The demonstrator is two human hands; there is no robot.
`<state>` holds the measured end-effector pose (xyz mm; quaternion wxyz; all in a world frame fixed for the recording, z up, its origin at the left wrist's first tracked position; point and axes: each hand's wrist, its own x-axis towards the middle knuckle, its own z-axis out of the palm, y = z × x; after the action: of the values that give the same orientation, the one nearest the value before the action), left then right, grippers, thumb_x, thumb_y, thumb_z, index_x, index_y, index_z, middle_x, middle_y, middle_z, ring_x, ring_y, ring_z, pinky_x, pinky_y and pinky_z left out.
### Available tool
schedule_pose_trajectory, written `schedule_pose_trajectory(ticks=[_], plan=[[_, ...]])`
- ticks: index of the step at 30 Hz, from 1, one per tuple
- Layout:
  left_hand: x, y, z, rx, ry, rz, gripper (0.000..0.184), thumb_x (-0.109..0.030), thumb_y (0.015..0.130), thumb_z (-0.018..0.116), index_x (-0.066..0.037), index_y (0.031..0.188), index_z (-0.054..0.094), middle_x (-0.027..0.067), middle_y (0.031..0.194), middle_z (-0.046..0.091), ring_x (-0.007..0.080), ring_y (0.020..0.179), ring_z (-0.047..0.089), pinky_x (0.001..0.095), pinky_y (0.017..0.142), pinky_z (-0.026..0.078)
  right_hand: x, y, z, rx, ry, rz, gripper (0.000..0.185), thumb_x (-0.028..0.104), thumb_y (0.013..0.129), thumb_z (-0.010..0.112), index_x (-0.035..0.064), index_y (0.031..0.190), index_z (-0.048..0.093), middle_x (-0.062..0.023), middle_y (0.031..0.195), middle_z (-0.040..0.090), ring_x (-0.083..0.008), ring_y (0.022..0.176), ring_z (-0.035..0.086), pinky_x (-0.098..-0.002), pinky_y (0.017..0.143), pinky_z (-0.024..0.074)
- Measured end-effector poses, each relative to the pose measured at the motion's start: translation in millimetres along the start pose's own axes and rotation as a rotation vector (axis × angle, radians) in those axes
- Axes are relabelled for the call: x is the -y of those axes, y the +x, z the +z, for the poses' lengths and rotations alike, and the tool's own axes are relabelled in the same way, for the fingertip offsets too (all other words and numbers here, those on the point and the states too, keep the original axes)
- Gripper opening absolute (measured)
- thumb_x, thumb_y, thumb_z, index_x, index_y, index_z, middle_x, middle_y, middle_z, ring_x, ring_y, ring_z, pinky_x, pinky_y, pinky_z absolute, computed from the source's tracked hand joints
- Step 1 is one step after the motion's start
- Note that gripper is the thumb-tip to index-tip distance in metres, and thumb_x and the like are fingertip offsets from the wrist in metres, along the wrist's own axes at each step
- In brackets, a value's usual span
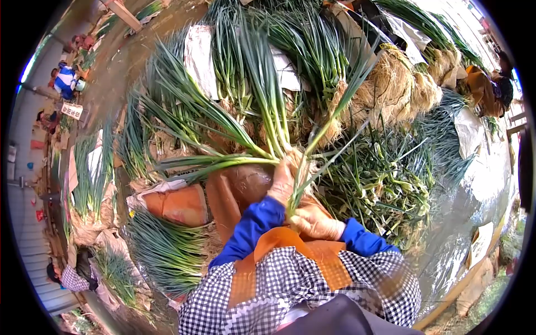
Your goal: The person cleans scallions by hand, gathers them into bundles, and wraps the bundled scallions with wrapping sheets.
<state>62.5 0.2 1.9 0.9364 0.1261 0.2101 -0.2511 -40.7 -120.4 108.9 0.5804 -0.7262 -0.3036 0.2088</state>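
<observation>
The fingers of the left hand (282, 183) are bent closely around a bunch of long green stalks (272, 139), gripping it low, near its pale root ends; the thumb lies along the front of these ends. The leaves of the bunch spread upward and to the left like a fan. The fingers of the right hand (318, 222) are curled in, with almost no gap, and they pinch the lower end of a thin green strip (296, 200), which rises just beside the left hand. The tips of these fingers are partly hidden, so I cannot tell how each one lies.

Both wrists come out of blue sleeves (254, 223), above a black-and-white checked garment (257, 293). Under the left hand there is a brown, wet-looking sheet (226, 192). To the right lies a tangled heap of loose leaves (382, 184); at the lower left, a thick pile of green plants (167, 251). Beyond the hands, more bundles stand close together, some with straw-coloured roots (385, 84). Far to the left, a person in blue and white (66, 81) is visible.
</observation>
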Motion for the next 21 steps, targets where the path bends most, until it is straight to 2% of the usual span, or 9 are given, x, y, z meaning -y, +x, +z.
schedule_pose_trajectory(ticks=[2, 4, 8, 9, 14, 16, 17, 20, 21], plan=[[-10.4, 14.9, -8.5, 0.130, -0.054, 0.069, 0.017, -0.016, 0.087, 0.047, -0.004, 0.093, 0.058, 0.0051, 0.083, 0.061, 0.0175, 0.074, 0.058, 0.0304, 0.071, 0.050, 15.9, -20.6, -12.1, -0.252, 0.451, 0.416, 0.023, 0.016, 0.093, 0.047, 0.0046, 0.108, 0.059, -0.0036, 0.079, 0.061, -0.0108, 0.070, 0.059, -0.0266, 0.057, 0.0484], [-17.2, 3.5, 11.0, 0.103, -0.039, 0.097, 0.021, -0.016, 0.086, 0.050, -0.003, 0.099, 0.059, 0.0078, 0.084, 0.062, 0.0202, 0.074, 0.060, 0.0338, 0.069, 0.053, -7.1, -60.0, -40.0, -0.347, -0.087, 0.557, 0.027, 0.024, 0.093, 0.049, 0.0094, 0.114, 0.059, -0.0026, 0.078, 0.063, -0.0115, 0.071, 0.062, -0.0275, 0.060, 0.0507], [-24.6, 8.6, -9.4, 0.069, -0.045, 0.022, 0.024, -0.013, 0.086, 0.048, -0.003, 0.106, 0.057, 0.0093, 0.091, 0.063, 0.0222, 0.081, 0.062, 0.0360, 0.074, 0.053, -90.3, -174.4, -83.6, 0.766, -0.991, 1.123, 0.048, 0.046, 0.085, 0.051, 0.0101, 0.117, 0.055, -0.0147, 0.102, 0.062, -0.0257, 0.089, 0.064, -0.0357, 0.073, 0.0517], [-23.4, 8.2, -6.3, 0.155, -0.080, 0.018, 0.024, -0.013, 0.087, 0.047, -0.003, 0.107, 0.056, 0.0091, 0.094, 0.062, 0.0220, 0.083, 0.061, 0.0356, 0.075, 0.053, -79.0, -150.4, -91.9, 0.453, -0.956, 1.161, 0.045, 0.040, 0.086, 0.052, 0.0104, 0.121, 0.051, -0.0117, 0.105, 0.062, -0.0266, 0.092, 0.062, -0.0357, 0.076, 0.0508], [-24.4, -1.7, 9.8, 0.091, -0.094, -0.029, 0.019, -0.023, 0.090, 0.049, -0.006, 0.096, 0.058, 0.0076, 0.090, 0.060, 0.0211, 0.081, 0.058, 0.0379, 0.077, 0.048, -50.6, 6.9, -104.8, -0.767, -0.841, 0.193, 0.041, 0.032, 0.084, 0.059, 0.0070, 0.116, 0.053, -0.0114, 0.110, 0.059, -0.0275, 0.097, 0.059, -0.0352, 0.081, 0.0486], [-28.6, -9.6, 6.7, 0.246, -0.041, -0.084, 0.024, -0.023, 0.090, 0.051, -0.005, 0.104, 0.057, 0.0091, 0.095, 0.061, 0.0227, 0.088, 0.058, 0.0379, 0.082, 0.047, -81.1, 45.7, -110.2, -0.512, -0.776, -0.013, 0.036, 0.030, 0.082, 0.061, 0.0063, 0.109, 0.057, -0.0089, 0.099, 0.062, -0.0282, 0.085, 0.062, -0.0371, 0.077, 0.0497], [-28.2, -21.5, 4.3, 0.252, 0.444, 0.149, 0.030, -0.022, 0.091, 0.048, -0.003, 0.113, 0.052, 0.0113, 0.104, 0.058, 0.0246, 0.097, 0.055, 0.0384, 0.087, 0.045, -86.3, 51.1, -113.8, -0.218, -0.739, 0.087, 0.027, 0.028, 0.081, 0.060, 0.0061, 0.098, 0.061, -0.0079, 0.089, 0.064, -0.0296, 0.084, 0.061, -0.0377, 0.075, 0.0494], [-36.4, -29.7, -9.7, 0.390, -0.039, -0.091, 0.040, -0.023, 0.093, 0.042, -0.001, 0.127, 0.043, 0.0147, 0.121, 0.050, 0.0273, 0.107, 0.051, 0.0391, 0.093, 0.043, -65.0, 70.7, -110.3, -0.050, -1.093, 0.219, 0.015, 0.020, 0.080, 0.056, 0.0077, 0.079, 0.064, -0.0081, 0.077, 0.063, -0.0271, 0.075, 0.063, -0.0375, 0.068, 0.0504], [-33.7, -32.0, -12.9, 0.419, 0.388, 0.088, 0.041, -0.023, 0.093, 0.041, -0.001, 0.128, 0.041, 0.0147, 0.122, 0.050, 0.0270, 0.108, 0.050, 0.0388, 0.093, 0.043, -67.4, 77.5, -115.6, 0.095, -1.129, 0.452, 0.014, 0.018, 0.079, 0.055, 0.0082, 0.081, 0.066, -0.0085, 0.076, 0.064, -0.0259, 0.076, 0.064, -0.0368, 0.067, 0.0508]])
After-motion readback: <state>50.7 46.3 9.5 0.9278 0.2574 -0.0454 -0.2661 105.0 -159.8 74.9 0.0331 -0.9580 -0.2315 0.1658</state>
